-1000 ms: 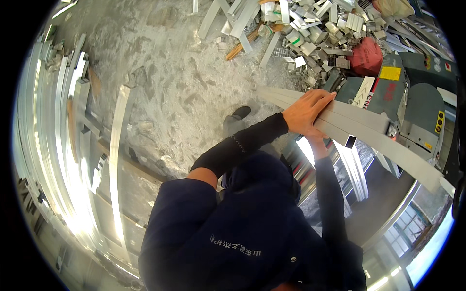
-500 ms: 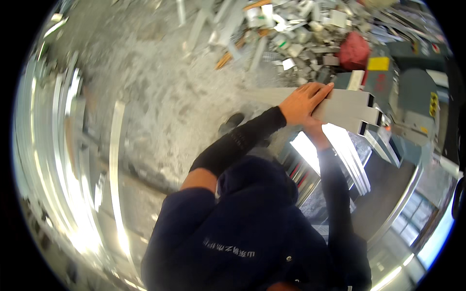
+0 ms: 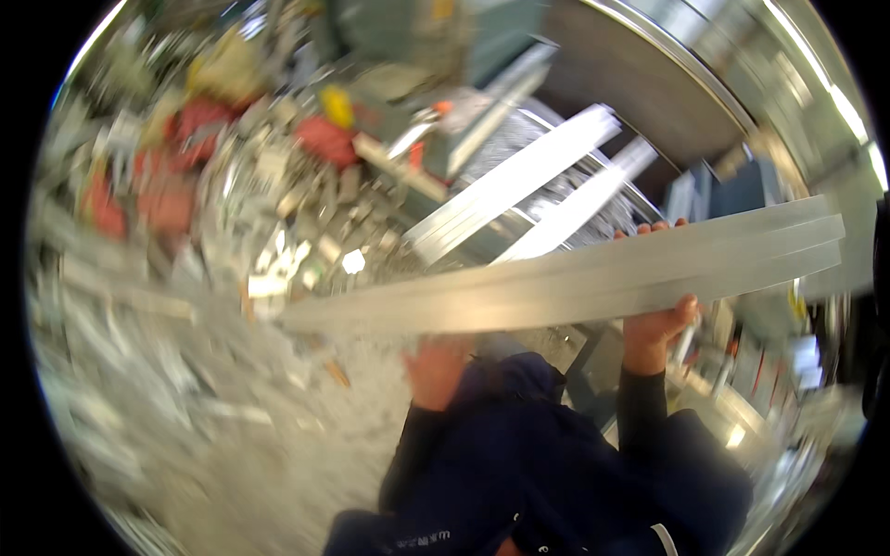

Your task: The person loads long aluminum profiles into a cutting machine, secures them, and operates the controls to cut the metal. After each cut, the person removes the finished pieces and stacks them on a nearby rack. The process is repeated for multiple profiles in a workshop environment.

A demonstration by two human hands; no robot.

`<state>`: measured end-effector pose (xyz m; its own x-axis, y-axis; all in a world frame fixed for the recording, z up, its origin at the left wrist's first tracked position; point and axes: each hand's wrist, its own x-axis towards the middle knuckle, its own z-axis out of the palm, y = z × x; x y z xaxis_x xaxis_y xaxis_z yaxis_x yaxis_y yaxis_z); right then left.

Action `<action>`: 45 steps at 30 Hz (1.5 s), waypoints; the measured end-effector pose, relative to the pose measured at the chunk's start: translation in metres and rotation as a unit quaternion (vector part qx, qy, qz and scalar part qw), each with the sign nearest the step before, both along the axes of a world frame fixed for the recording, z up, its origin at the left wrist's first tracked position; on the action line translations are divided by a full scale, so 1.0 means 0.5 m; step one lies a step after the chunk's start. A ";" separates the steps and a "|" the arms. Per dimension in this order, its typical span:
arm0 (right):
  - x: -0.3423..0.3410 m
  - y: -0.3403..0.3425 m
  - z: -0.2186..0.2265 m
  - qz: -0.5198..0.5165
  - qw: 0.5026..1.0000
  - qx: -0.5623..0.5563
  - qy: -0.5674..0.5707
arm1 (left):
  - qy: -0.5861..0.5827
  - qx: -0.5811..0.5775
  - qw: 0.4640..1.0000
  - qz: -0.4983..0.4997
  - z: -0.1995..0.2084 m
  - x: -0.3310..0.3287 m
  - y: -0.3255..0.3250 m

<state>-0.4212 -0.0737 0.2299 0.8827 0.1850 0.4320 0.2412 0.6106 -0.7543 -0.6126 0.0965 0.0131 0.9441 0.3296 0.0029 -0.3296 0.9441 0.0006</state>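
Observation:
Long pale grey metal profiles (image 3: 556,287), lying side by side as one bundle, stretch across in front of my body, the right end slightly higher. My right hand (image 3: 654,326) grips the bundle towards that end, its thumb on the near side and its fingertips showing over the far edge. Against or just below the bundle's near edge is my left hand (image 3: 436,372). Motion smears its fingers, so whether it touches the metal cannot be made out.
Beyond the bundle, bright metal profiles (image 3: 519,181) lie on a grey machine (image 3: 607,56). Offcuts (image 3: 306,213) are heaped at the far left, with red bags (image 3: 190,130) and a yellowish bag (image 3: 225,67) among them. A grey floor (image 3: 306,445) shows at the lower left.
The view has swung right, so the machine now lies ahead and the offcut heap to the left. My left hand has left the top of the profiles. The bundle now spans before me.

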 end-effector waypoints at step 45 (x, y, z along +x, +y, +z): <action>0.580 -0.532 -0.642 -0.333 0.887 -0.142 0.288 | 0.246 0.084 0.962 -0.078 -0.148 1.116 -0.125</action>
<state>-0.1312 -0.3395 -0.0912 0.8965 -0.4301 -0.1065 0.0017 0.2437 -0.9699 -0.0548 0.0340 -0.0609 0.8825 0.2175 -0.4171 -0.1042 0.9550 0.2777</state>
